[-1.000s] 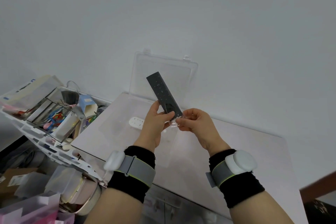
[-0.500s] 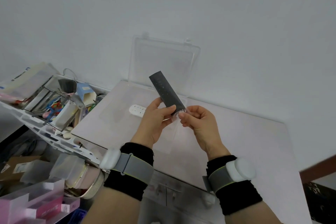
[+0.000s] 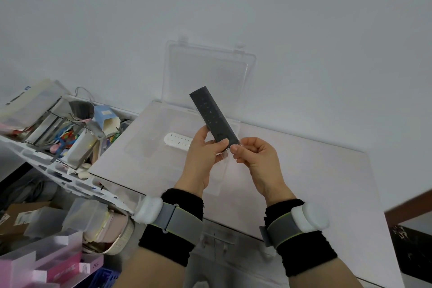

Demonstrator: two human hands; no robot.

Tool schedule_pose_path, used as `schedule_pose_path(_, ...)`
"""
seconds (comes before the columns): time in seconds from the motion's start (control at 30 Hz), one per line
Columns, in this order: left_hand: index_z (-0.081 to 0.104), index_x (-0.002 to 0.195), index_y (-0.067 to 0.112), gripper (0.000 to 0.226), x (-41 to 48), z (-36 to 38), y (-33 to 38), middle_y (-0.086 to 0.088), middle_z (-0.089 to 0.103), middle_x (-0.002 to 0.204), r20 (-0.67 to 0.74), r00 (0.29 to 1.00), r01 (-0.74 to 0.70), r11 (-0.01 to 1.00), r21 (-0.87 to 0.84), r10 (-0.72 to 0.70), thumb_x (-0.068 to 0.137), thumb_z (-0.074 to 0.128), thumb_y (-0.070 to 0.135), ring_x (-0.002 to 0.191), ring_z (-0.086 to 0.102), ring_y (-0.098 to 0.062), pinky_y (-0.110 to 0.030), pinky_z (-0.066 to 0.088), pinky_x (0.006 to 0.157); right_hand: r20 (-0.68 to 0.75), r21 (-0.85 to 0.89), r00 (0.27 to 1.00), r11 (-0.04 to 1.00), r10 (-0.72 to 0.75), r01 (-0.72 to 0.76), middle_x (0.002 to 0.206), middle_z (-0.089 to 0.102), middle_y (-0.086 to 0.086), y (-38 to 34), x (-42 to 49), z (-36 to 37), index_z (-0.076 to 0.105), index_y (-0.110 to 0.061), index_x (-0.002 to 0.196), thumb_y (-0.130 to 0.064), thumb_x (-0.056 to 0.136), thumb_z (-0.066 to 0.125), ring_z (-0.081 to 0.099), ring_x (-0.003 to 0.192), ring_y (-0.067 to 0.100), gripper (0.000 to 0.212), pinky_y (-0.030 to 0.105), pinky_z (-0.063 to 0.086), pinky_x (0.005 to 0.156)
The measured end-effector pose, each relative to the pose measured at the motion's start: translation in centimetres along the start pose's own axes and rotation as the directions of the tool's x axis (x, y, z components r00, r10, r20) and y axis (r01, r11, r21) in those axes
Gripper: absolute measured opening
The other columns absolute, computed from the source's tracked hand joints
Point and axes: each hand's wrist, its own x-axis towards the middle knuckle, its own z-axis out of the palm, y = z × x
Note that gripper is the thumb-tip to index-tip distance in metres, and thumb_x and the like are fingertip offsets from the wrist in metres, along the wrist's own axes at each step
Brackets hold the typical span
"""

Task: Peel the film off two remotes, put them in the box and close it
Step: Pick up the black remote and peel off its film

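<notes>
Remote: long black flat remote (image 3: 212,117), held tilted above the table (image 3: 315,170), in front of the open clear plastic box (image 3: 208,72).
Left hand (image 3: 203,161): fingers closed around the remote's lower end.
Right hand (image 3: 257,159): fingers pinching thin clear film (image 3: 225,153) at the bottom corner.
Second remote: white, (image 3: 178,140) lying inside the box.

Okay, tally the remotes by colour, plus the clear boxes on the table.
Black remote, held in the left hand, right hand pinching at its lower end: 1
White remote, in the box: 1
Clear box, lid open: 1
Total: 3
</notes>
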Motion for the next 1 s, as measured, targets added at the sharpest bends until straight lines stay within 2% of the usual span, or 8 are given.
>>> schedule_pose_path(0.23, 0.055, 0.130, 0.014, 0.040, 0.1, -0.4, 0.4, -0.014, 0.071, 0.111, 0.014, 0.998, 0.070, 0.996, -0.058, -0.069, 0.091, 0.062, 0.008, 0.090, 0.071, -0.024, -0.033, 0.059, 0.083, -0.012, -0.040, 0.999, 0.998, -0.046, 0.045, 0.065, 0.067, 0.009, -0.7, 0.0, 0.6, 0.059, -0.001, 0.100, -0.002, 0.076, 0.078, 0.060, 0.053, 0.016, 0.031, 0.025, 0.053, 0.056)
schedule_pose_path(0.47, 0.056, 0.129, 0.009, 0.037, -0.2, -0.8, 0.7, -0.015, 0.072, 0.109, 0.080, 0.988, 0.145, 0.970, -0.197, -0.132, 0.092, 0.060, 0.005, 0.085, 0.071, -0.023, -0.035, 0.057, 0.081, -0.002, 0.001, 0.996, 0.996, -0.094, 0.094, 0.058, 0.066, 0.002, -0.8, 0.0, 1.0, 0.058, -0.006, 0.094, 0.002, 0.077, 0.075, 0.058, 0.050, 0.015, 0.026, 0.025, 0.050, 0.053)
schedule_pose_path(0.6, 0.054, 0.130, 0.005, 0.039, -0.2, -1.0, 1.1, -0.019, 0.072, 0.108, 0.078, 0.989, 0.142, 0.945, -0.294, -0.125, 0.091, 0.059, 0.002, 0.084, 0.070, -0.025, -0.034, 0.058, 0.078, 0.042, 0.089, 0.998, 0.995, -0.055, 0.051, 0.070, 0.072, 0.006, -0.8, -0.2, 1.2, 0.062, -0.006, 0.096, 0.002, 0.077, 0.075, 0.066, 0.063, 0.017, 0.024, 0.026, 0.055, 0.062)
schedule_pose_path(0.67, 0.052, 0.129, 0.007, 0.039, -0.1, -1.0, 1.4, -0.019, 0.070, 0.111, 0.037, 0.995, 0.103, 0.955, -0.279, -0.097, 0.091, 0.059, 0.001, 0.083, 0.072, -0.024, -0.034, 0.058, 0.077, 0.079, 0.110, 0.996, 0.993, -0.038, 0.029, 0.077, 0.072, 0.009, -0.9, -0.2, 1.1, 0.065, -0.008, 0.096, 0.003, 0.078, 0.073, 0.068, 0.069, 0.019, 0.023, 0.027, 0.056, 0.067)
schedule_pose_path(0.83, 0.050, 0.131, 0.014, 0.041, -0.4, -0.3, 1.6, -0.017, 0.069, 0.116, -0.001, 0.999, 0.053, 0.985, -0.162, -0.054, 0.092, 0.060, 0.005, 0.095, 0.071, -0.031, -0.044, 0.056, 0.091, 0.077, 0.112, 0.997, 0.994, -0.027, 0.018, 0.083, 0.067, 0.015, -1.3, 0.5, 0.8, 0.064, 0.002, 0.104, 0.011, 0.076, 0.069, 0.061, 0.068, 0.020, 0.030, 0.028, 0.052, 0.065)
schedule_pose_path(1.0, 0.051, 0.129, 0.007, 0.037, -0.4, -0.3, 2.0, -0.018, 0.069, 0.114, -0.021, 0.999, 0.044, 0.978, -0.206, -0.049, 0.093, 0.060, 0.008, 0.096, 0.070, -0.030, -0.042, 0.057, 0.090, 0.157, 0.106, 0.987, 0.993, 0.027, -0.044, 0.075, 0.066, 0.008, -1.6, 0.7, 0.2, 0.065, 0.000, 0.101, 0.012, 0.079, 0.066, 0.060, 0.065, 0.018, 0.026, 0.026, 0.052, 0.064)
